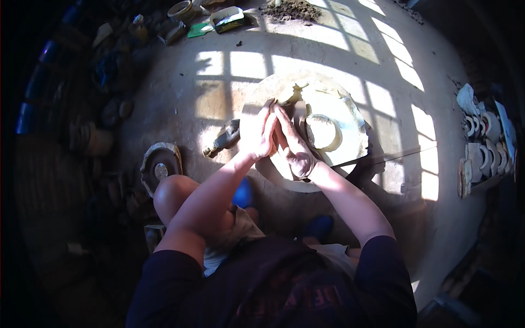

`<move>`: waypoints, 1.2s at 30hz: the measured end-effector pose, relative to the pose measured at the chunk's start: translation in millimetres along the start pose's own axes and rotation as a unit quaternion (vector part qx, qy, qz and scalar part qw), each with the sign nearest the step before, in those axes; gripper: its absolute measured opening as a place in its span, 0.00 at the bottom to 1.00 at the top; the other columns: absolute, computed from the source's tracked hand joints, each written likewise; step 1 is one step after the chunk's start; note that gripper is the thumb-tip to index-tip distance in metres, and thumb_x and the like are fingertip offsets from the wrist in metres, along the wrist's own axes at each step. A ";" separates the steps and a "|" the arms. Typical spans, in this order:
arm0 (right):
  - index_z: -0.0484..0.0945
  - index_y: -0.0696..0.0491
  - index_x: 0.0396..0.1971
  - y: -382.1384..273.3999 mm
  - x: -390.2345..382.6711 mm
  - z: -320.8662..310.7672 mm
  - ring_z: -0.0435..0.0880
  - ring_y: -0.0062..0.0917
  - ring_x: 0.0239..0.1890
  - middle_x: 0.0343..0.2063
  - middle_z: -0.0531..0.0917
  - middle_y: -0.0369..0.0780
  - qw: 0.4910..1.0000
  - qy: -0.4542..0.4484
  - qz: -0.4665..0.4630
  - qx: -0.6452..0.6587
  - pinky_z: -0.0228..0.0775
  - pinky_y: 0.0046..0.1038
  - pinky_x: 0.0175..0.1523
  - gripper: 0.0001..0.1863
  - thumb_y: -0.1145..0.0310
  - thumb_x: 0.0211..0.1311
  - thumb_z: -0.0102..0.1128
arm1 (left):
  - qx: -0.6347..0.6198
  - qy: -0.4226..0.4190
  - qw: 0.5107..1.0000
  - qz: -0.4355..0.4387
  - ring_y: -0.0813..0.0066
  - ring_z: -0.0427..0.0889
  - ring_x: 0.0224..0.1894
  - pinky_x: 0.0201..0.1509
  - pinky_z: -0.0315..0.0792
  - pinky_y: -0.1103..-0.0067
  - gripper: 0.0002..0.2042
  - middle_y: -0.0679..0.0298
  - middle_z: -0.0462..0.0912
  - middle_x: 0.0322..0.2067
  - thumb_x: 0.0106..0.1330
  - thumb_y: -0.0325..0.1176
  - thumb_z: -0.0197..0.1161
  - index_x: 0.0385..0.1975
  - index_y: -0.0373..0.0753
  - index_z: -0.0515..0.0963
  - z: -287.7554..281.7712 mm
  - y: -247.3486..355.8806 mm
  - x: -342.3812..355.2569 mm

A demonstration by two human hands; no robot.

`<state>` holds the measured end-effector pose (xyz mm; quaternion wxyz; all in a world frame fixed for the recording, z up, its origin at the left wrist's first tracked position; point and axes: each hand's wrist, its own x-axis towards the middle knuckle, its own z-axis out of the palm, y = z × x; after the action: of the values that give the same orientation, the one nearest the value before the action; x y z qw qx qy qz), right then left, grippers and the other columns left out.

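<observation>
My left hand (262,131) and my right hand (294,143) meet at the fingertips above a large pale round disc (273,87). Their fingers are stretched out flat and the palms face each other, with a gap between the heels of the hands. Whether anything lies between the palms I cannot tell. Just beyond my right hand, a brown strip that looks like clay (299,112) rests on the disc. To its right sits a whitish round piece (321,132), washed out by sunlight. Left of the disc, a grey bottle-shaped object (225,138) lies on the floor.
A rough-rimmed bowl (178,158) stands by my left knee. Farther off are a rectangular tub (227,19), a green flat piece (199,29) and a heap of brown lumps (292,11). Several curved pieces (485,156) are stacked at the right.
</observation>
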<state>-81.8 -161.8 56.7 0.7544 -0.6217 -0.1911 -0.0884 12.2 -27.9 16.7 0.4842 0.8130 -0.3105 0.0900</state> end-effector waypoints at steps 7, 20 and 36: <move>0.49 0.60 0.80 -16.0 -10.3 -29.1 0.46 0.50 0.83 0.80 0.50 0.56 0.965 -0.128 -0.038 -0.226 0.41 0.50 0.83 0.62 0.23 0.64 0.53 | -0.058 -0.073 0.994 -0.049 0.50 0.86 0.43 0.53 0.76 0.63 0.26 0.50 0.88 0.43 0.81 0.47 0.46 0.73 0.42 0.69 1.2 -20.3 3.5; 0.81 0.57 0.60 -52.1 -48.4 -26.3 0.79 0.49 0.66 0.58 0.83 0.51 0.944 0.033 -0.108 -0.310 0.75 0.45 0.68 0.31 0.56 0.61 0.78 | -0.006 -0.057 0.998 -0.027 0.43 0.83 0.44 0.48 0.76 0.59 0.26 0.41 0.84 0.48 0.79 0.43 0.48 0.74 0.40 0.66 -6.7 8.4 3.2; 0.51 0.61 0.79 -97.4 -57.3 -44.8 0.52 0.51 0.81 0.75 0.59 0.58 0.893 0.105 -0.010 -0.438 0.47 0.51 0.81 0.57 0.43 0.63 0.72 | 0.197 0.002 0.978 0.066 0.39 0.78 0.58 0.64 0.69 0.54 0.23 0.40 0.77 0.63 0.77 0.33 0.54 0.71 0.37 0.71 -0.1 -12.4 -28.1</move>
<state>-162.2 -231.9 115.0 0.4202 -0.8744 -0.0585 -0.2356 -2.8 -11.9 -4.8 0.3078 0.8701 -0.3387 0.1830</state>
